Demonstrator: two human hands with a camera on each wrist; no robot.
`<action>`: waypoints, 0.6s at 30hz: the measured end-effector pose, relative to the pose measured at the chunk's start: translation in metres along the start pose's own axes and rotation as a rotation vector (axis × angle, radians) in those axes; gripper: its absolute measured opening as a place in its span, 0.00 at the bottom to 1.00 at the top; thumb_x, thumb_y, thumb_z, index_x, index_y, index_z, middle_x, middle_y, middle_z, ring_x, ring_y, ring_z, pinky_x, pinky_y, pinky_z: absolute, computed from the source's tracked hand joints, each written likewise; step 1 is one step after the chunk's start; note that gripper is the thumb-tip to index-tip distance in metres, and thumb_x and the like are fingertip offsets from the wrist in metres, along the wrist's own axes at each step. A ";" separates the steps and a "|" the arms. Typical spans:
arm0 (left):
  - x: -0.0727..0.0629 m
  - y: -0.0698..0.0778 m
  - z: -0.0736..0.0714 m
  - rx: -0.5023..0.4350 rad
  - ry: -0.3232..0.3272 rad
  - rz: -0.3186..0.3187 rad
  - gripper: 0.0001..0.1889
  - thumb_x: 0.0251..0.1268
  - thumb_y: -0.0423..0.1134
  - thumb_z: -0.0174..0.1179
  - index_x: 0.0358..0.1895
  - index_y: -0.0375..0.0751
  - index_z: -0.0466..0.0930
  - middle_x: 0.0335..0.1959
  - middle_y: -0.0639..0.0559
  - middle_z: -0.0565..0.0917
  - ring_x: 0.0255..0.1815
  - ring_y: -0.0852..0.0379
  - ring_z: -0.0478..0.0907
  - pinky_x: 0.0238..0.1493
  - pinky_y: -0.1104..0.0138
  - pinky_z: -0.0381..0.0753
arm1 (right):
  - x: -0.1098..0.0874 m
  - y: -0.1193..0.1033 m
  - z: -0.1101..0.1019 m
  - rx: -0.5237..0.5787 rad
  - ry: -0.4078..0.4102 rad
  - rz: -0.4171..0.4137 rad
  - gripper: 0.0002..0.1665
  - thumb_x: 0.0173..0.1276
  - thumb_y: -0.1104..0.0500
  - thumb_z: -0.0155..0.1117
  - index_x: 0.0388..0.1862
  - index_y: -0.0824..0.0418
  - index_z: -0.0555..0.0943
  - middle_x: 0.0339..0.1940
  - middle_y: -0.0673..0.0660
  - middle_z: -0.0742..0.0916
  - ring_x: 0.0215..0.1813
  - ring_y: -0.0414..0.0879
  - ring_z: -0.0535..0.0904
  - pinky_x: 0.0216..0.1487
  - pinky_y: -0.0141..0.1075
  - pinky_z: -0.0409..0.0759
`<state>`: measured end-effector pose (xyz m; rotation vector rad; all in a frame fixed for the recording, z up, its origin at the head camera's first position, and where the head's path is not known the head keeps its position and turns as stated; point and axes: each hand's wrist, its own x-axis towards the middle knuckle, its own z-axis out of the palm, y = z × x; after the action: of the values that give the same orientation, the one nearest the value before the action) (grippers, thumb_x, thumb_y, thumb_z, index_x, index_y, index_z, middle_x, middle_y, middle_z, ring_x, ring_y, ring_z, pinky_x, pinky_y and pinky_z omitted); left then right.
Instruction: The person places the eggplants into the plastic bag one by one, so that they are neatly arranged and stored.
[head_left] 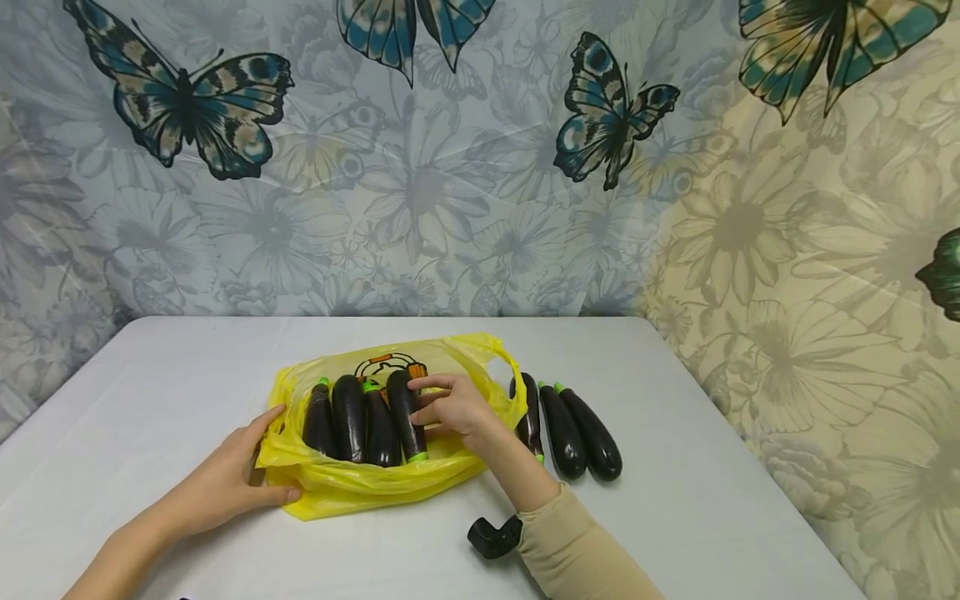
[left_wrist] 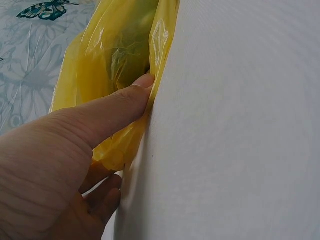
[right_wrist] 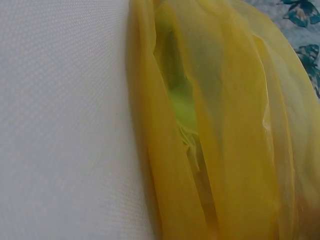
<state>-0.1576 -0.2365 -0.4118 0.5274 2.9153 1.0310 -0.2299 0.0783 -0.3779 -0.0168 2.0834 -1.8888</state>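
Observation:
A yellow plastic bag (head_left: 360, 490) lies on its side on the white table, its mouth facing the near side. Several dark eggplants (head_left: 349, 417) lie side by side in its opening. My left hand (head_left: 225, 479) holds the bag's left end, thumb on the near edge and fingers farther back; in the left wrist view the thumb presses the thin yellow film. With extended fingertips, my right hand (head_left: 453, 408) touches the rightmost eggplant (head_left: 405, 408) in the bag; its thumb is hidden. Yellow film fills much of the right wrist view, where that hand's fingers cannot be made out.
Right of the bag lie three more eggplants (head_left: 592, 433), one partly behind the bag's handle (head_left: 512, 371). A black curved object (head_left: 495, 537) sits by the right sleeve (head_left: 577, 546). Behind the table (head_left: 195, 358) hangs a butterfly-patterned backdrop (head_left: 427, 208).

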 end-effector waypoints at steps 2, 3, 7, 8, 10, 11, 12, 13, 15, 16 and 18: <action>-0.001 0.000 0.001 0.000 0.002 0.001 0.61 0.46 0.62 0.74 0.77 0.33 0.48 0.64 0.26 0.66 0.63 0.28 0.64 0.57 0.32 0.62 | 0.000 0.000 0.001 -0.007 0.002 0.002 0.27 0.53 0.77 0.71 0.52 0.61 0.85 0.45 0.62 0.84 0.40 0.53 0.83 0.41 0.47 0.85; -0.002 0.000 0.001 0.001 0.003 0.001 0.61 0.46 0.62 0.74 0.77 0.33 0.48 0.63 0.26 0.66 0.63 0.28 0.64 0.57 0.32 0.63 | 0.000 0.001 0.001 -0.011 0.004 0.001 0.27 0.53 0.77 0.71 0.52 0.60 0.85 0.45 0.62 0.84 0.40 0.53 0.83 0.41 0.47 0.85; -0.002 -0.001 0.001 0.000 -0.001 -0.014 0.62 0.45 0.63 0.74 0.77 0.34 0.48 0.63 0.27 0.67 0.62 0.30 0.65 0.57 0.32 0.64 | 0.000 0.001 0.002 -0.015 0.007 0.005 0.27 0.53 0.77 0.71 0.52 0.60 0.86 0.45 0.62 0.83 0.41 0.53 0.82 0.41 0.47 0.85; -0.002 0.000 0.001 -0.001 -0.001 -0.019 0.62 0.45 0.64 0.74 0.77 0.34 0.48 0.63 0.28 0.67 0.63 0.30 0.65 0.57 0.33 0.63 | 0.000 0.001 0.002 -0.017 0.007 0.005 0.27 0.53 0.77 0.71 0.52 0.60 0.86 0.45 0.61 0.83 0.41 0.53 0.82 0.41 0.47 0.85; -0.002 0.000 0.001 0.001 -0.004 -0.020 0.62 0.45 0.64 0.74 0.77 0.34 0.48 0.63 0.28 0.67 0.63 0.30 0.65 0.57 0.33 0.64 | 0.000 0.001 0.002 -0.020 0.006 0.007 0.27 0.53 0.77 0.71 0.52 0.60 0.85 0.45 0.61 0.83 0.41 0.53 0.82 0.41 0.48 0.85; -0.002 0.000 0.001 0.003 -0.004 -0.017 0.62 0.45 0.64 0.73 0.77 0.34 0.48 0.63 0.27 0.67 0.63 0.30 0.65 0.57 0.32 0.64 | 0.000 0.001 0.002 -0.020 0.005 0.007 0.27 0.53 0.77 0.70 0.52 0.60 0.85 0.45 0.62 0.83 0.41 0.53 0.82 0.41 0.48 0.85; -0.002 0.000 0.001 0.004 -0.002 -0.013 0.62 0.45 0.63 0.74 0.77 0.34 0.48 0.63 0.27 0.67 0.63 0.30 0.65 0.57 0.32 0.64 | 0.000 0.000 0.002 -0.020 0.005 0.009 0.27 0.53 0.77 0.70 0.52 0.60 0.85 0.45 0.62 0.83 0.41 0.53 0.82 0.41 0.48 0.85; -0.002 0.000 0.001 0.005 -0.002 -0.012 0.62 0.45 0.63 0.73 0.77 0.34 0.48 0.63 0.27 0.67 0.63 0.29 0.65 0.57 0.32 0.64 | 0.000 0.000 0.001 -0.020 0.004 0.010 0.27 0.53 0.77 0.71 0.52 0.60 0.85 0.45 0.62 0.84 0.41 0.53 0.83 0.42 0.48 0.85; -0.002 0.000 0.001 0.004 -0.001 -0.009 0.62 0.45 0.63 0.74 0.77 0.34 0.48 0.64 0.27 0.66 0.63 0.29 0.64 0.57 0.32 0.63 | 0.001 0.000 0.001 -0.019 0.001 0.012 0.27 0.53 0.77 0.71 0.52 0.60 0.85 0.45 0.61 0.84 0.41 0.53 0.83 0.42 0.48 0.85; -0.002 0.000 0.001 0.002 -0.001 -0.010 0.62 0.45 0.64 0.74 0.77 0.34 0.48 0.64 0.27 0.66 0.63 0.29 0.64 0.57 0.32 0.63 | 0.001 0.000 0.000 -0.018 -0.001 0.012 0.27 0.53 0.77 0.71 0.52 0.60 0.85 0.45 0.61 0.84 0.41 0.53 0.83 0.43 0.48 0.85; -0.002 -0.001 0.001 -0.001 0.000 -0.010 0.62 0.45 0.64 0.74 0.77 0.34 0.48 0.64 0.27 0.66 0.63 0.29 0.64 0.58 0.32 0.63 | 0.001 0.000 0.000 -0.014 -0.005 0.013 0.27 0.53 0.77 0.71 0.52 0.59 0.86 0.45 0.61 0.84 0.42 0.53 0.83 0.43 0.48 0.85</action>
<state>-0.1562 -0.2369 -0.4130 0.5128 2.9136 1.0317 -0.2309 0.0786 -0.3785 -0.0111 2.0889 -1.8643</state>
